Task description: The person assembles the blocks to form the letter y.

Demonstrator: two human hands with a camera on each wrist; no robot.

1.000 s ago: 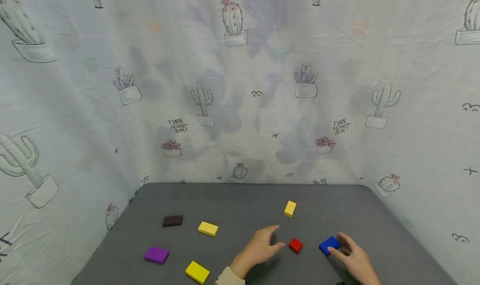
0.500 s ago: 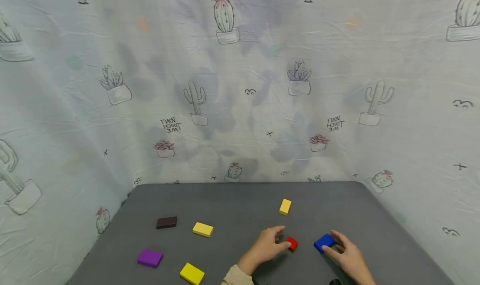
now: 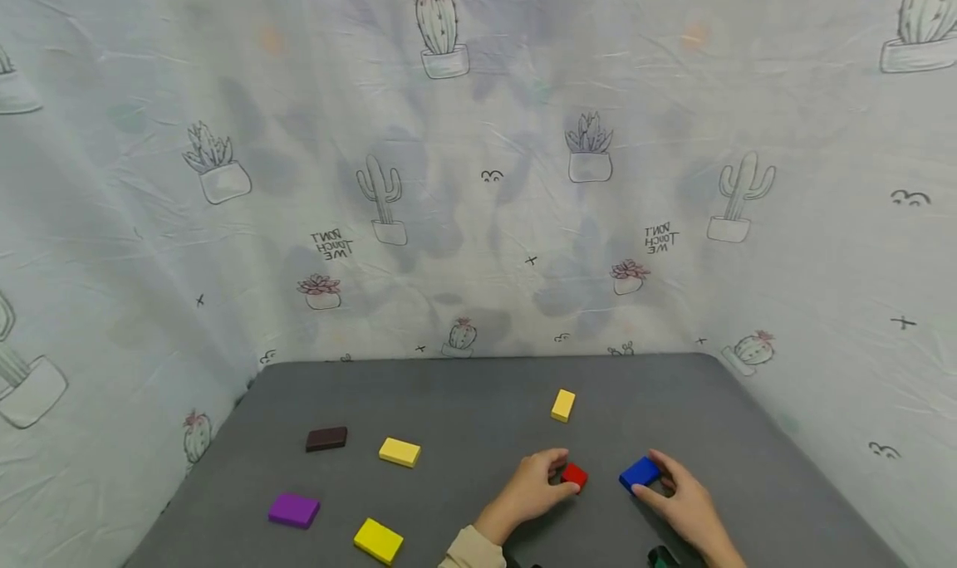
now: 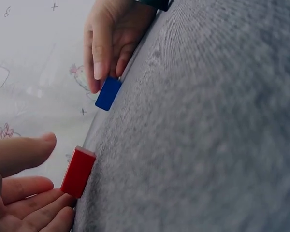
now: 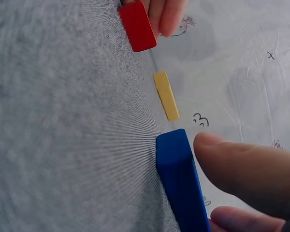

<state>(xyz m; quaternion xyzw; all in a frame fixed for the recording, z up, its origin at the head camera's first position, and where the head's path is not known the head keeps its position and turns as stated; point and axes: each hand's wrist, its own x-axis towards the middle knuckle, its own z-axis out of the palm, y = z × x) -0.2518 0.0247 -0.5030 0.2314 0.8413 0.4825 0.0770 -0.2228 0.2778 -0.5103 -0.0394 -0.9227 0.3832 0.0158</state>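
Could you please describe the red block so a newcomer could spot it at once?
On the grey table, find the person's left hand. Close beside it, on the side toward the blue block, lies the red block, the only red piece there.

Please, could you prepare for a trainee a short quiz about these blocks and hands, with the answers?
1. Fill in: the red block is nearest to the person's ____.
2. True or false: the right hand is beside the purple block.
3. How many yellow blocks does the head view show? A two, B three, C four.

Key: 1 left hand; 2 false, it is at the blue block; 3 B.
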